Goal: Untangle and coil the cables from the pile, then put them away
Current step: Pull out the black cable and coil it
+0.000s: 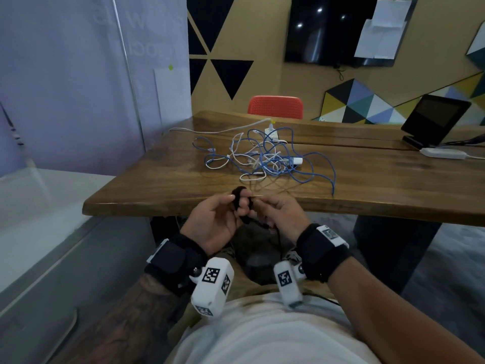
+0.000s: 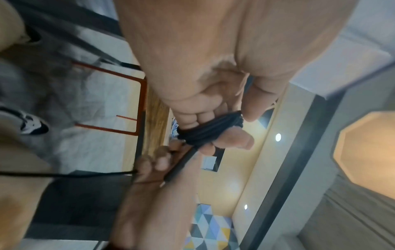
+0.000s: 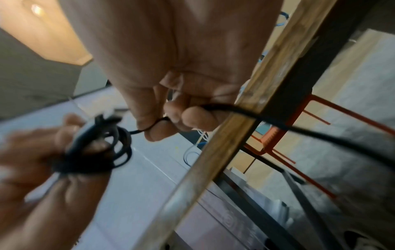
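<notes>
Your left hand (image 1: 219, 222), close in at 6 o'clock just short of the counter (image 1: 162, 179) edge, has a black cable (image 2: 208, 131) wound in several turns around its fingers (image 2: 232, 139), with the thumb pressed against the bundle. Your right hand (image 1: 279, 215), touching the left at its fingertips, pinches the free run of that cable between thumb and forefinger; in the right wrist view the loose length passes through those fingers (image 3: 197, 116) and trails off below the counter edge.

Judging by that trailing length, this coil is only partly wound: you have more turns to lay on before it can be finished and set aside.

Ahead at 12 o'clock, well apart from both hands, the pile (image 1: 265, 156) lies on the counter, with blue and white cables looped through each other and a white plug among them. None of those looks separated or coiled yet, and nothing in view shows where finished coils go, so most of the job seems to be left.
</notes>
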The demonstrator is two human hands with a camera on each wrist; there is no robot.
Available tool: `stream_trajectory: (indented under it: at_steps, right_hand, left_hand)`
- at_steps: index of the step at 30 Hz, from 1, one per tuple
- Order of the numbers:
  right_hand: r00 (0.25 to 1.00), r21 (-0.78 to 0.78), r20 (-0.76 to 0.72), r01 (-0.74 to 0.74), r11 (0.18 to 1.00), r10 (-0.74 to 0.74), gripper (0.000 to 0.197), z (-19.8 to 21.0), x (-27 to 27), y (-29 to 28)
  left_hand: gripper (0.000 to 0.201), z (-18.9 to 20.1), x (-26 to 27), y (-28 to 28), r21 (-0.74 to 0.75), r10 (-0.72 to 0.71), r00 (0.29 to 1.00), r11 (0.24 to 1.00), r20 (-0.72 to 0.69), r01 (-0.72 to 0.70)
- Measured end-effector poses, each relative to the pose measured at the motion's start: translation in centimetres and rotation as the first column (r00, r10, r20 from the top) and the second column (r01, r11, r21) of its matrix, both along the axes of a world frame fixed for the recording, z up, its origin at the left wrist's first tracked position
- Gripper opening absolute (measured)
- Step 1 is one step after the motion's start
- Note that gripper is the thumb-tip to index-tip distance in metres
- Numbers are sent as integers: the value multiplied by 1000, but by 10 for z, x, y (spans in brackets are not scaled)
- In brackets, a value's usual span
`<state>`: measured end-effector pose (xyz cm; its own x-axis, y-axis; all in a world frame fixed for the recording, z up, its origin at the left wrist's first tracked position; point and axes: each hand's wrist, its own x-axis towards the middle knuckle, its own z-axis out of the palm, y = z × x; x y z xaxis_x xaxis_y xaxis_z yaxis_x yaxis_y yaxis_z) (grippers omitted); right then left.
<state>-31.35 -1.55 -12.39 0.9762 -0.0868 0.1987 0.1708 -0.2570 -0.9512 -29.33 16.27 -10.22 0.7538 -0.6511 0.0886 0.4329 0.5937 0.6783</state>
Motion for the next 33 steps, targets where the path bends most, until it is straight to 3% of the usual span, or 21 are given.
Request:
stream_trajectory:
  at_steps: [3, 5, 8, 10, 13, 16, 18, 23, 28, 30, 33]
  right_hand:
    - [965, -28, -224, -144, 989, 134, 17, -5, -9, 5]
    - [899, -42, -367, -274, 961, 240, 20, -4, -18, 6]
    - [831, -138, -438, -440, 887, 344, 24, 2, -28, 9]
    - [859, -234, -392, -440, 867, 331, 26, 11, -31, 13]
    - [898, -361, -325, -407, 839, 296, 23, 30, -34, 17]
    - [968, -510, -134, -251, 823, 213, 19, 44, -35, 16]
    - [986, -514, -2, -142, 846, 164, 15, 49, -32, 7]
    - [978, -424, 185, -13, 905, 101, 6, 59, -35, -4]
    - [962, -246, 271, 57, 968, 12, 6, 46, -17, -18]
    - [969, -161, 245, 78, 984, -37, 11, 31, -6, -22]
    - [997, -61, 54, 50, 997, -46, 13, 9, -3, -16]
  left_hand:
    - [29, -1, 12, 7, -36, 113, 993, 993, -30, -114]
    - [27, -3, 17, 11, -48, 189, 981, 981, -39, -190]
    - [24, -7, 23, 14, -49, 307, 949, 949, -72, -311]
    - [23, -11, 25, 12, 10, 396, 918, 918, -6, -396]
    - [21, -23, 22, 6, 146, 445, 867, 864, 225, -482]
    - [21, -33, 19, 1, 273, 343, 768, 792, 541, -547]
    - [21, -34, 16, -3, 305, 232, 722, 792, 652, -529]
    - [41, -23, 1, -12, 361, 40, 838, 890, 545, -277]
    - [30, -9, -5, -11, 328, -18, 904, 935, 428, -137]
    - [30, 0, -6, -7, 238, -15, 938, 969, 346, -72]
    - [32, 11, -3, -1, 55, 41, 970, 997, 240, -56]
